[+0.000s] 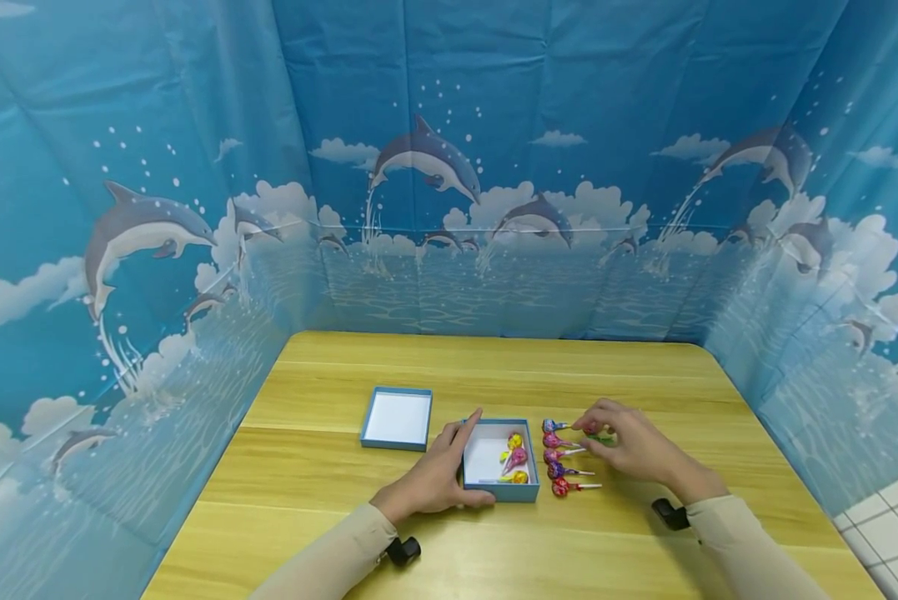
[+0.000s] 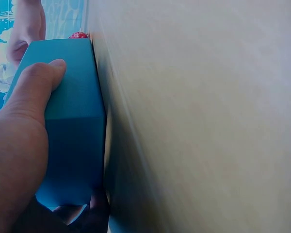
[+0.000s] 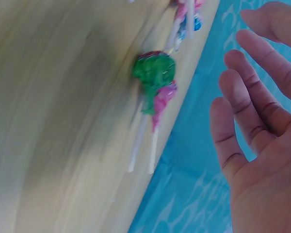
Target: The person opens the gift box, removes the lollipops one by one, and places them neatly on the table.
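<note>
Standing by the counter [image 1: 569,550], I'd worry the blue box [image 1: 504,492] could tip if the left hand [image 1: 441,471] gripping it presses unevenly; the right hand [image 1: 632,446], empty and loosely spread, could brush the lollipops [image 1: 554,456] lined up just right of the box, rolling them askew.

In this view we find the right hand [image 3: 276,162] at the right edge, palm visible, fingers extended and slightly spread, set apart from the candy in view. Near the middle we record a green-wrapped lollipop [image 3: 156,70] and a pink-wrapped lollipop [image 3: 163,101], overlapping in view; whether they touch we cannot determine. Both white sticks point down the frame. Above them we note pink and blue wrappers [image 3: 182,10], cut off by the upper edge. Beneath lies a wood-grain table [image 3: 58,102], shadowed in part; beyond it, a blue sheet [image 3: 196,116].
</note>
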Action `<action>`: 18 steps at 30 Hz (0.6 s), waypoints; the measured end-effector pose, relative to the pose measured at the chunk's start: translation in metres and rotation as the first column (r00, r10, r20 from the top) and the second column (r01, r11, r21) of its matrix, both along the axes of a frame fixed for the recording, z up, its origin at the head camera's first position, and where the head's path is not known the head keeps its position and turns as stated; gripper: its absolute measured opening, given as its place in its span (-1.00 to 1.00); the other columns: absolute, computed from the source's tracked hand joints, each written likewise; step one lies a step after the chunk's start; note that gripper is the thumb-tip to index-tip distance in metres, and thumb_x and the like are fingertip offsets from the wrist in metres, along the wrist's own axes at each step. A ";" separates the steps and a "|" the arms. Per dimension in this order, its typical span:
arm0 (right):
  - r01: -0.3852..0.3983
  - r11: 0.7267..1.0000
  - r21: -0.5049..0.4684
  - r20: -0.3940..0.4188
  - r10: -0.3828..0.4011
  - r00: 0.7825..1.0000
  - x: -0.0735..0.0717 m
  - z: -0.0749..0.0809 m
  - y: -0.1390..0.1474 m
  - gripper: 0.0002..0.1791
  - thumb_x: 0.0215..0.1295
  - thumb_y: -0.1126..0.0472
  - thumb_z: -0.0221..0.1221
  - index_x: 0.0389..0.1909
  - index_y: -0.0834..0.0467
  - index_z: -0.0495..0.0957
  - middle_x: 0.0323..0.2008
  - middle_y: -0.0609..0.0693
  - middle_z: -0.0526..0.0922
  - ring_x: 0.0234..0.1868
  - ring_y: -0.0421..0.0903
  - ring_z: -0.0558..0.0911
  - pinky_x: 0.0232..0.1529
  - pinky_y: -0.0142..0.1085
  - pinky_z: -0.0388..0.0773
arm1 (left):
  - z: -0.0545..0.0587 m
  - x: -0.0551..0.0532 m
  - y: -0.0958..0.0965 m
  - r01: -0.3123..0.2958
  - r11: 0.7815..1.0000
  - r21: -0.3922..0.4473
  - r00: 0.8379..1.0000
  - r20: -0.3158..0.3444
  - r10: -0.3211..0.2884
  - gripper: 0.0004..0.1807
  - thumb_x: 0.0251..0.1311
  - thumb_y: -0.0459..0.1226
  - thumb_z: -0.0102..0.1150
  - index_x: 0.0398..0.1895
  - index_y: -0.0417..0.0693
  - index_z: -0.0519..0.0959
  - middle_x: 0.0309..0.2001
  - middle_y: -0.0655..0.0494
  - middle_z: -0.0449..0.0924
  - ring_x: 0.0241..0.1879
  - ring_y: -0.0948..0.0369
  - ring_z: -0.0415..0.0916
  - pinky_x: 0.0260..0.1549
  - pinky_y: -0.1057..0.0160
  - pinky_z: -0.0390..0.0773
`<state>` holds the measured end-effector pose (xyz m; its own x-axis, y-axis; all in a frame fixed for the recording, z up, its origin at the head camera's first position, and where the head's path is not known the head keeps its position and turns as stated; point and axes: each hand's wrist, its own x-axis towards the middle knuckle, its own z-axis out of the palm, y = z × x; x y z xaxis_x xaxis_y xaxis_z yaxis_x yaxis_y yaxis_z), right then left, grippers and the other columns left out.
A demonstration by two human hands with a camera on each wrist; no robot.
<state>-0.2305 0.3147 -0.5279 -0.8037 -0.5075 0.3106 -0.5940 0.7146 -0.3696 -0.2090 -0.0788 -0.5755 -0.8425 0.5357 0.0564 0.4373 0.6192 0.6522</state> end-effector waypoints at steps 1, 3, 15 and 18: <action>-0.002 1.000 0.001 0.001 0.002 1.000 0.001 0.001 -0.002 -0.80 0.53 0.26 0.54 0.09 0.04 0.87 0.01 -0.08 0.82 -0.08 -0.08 0.80 -0.05 -0.07 0.81 | 0.000 0.000 0.000 -0.001 1.000 -0.001 1.000 -0.001 0.001 0.53 0.30 0.27 0.70 1.01 0.31 -0.28 0.78 -0.22 0.21 0.54 -0.09 0.49 0.52 -0.22 0.62; -0.006 1.000 0.002 -0.002 0.006 1.000 0.002 0.004 -0.005 -0.80 0.54 0.25 0.53 0.10 0.03 0.87 0.03 -0.11 0.82 -0.09 -0.07 0.78 -0.06 -0.08 0.79 | -0.001 0.000 0.000 -0.001 1.000 -0.001 1.000 -0.003 0.001 0.53 0.30 0.27 0.70 1.01 0.32 -0.29 0.78 -0.22 0.21 0.54 -0.08 0.49 0.52 -0.22 0.63; -0.044 0.999 -0.002 -0.004 0.044 0.999 0.010 0.017 -0.024 -0.77 0.54 0.29 0.52 0.10 -0.02 0.86 0.07 -0.07 0.82 -0.13 -0.29 0.62 -0.08 -0.10 0.75 | -0.002 0.000 0.000 0.002 1.000 0.004 1.000 -0.006 -0.001 0.53 0.30 0.27 0.70 1.01 0.32 -0.28 0.79 -0.22 0.20 0.54 -0.09 0.50 0.52 -0.22 0.62; -0.052 0.999 0.003 0.001 0.052 0.999 0.011 0.020 -0.028 -0.77 0.54 0.29 0.52 0.10 -0.04 0.85 0.08 -0.07 0.82 -0.11 -0.36 0.60 -0.07 -0.11 0.76 | -0.001 0.000 0.000 0.001 1.000 0.006 1.000 -0.003 -0.001 0.53 0.30 0.28 0.69 1.01 0.35 -0.29 0.79 -0.24 0.20 0.55 -0.11 0.50 0.52 -0.24 0.62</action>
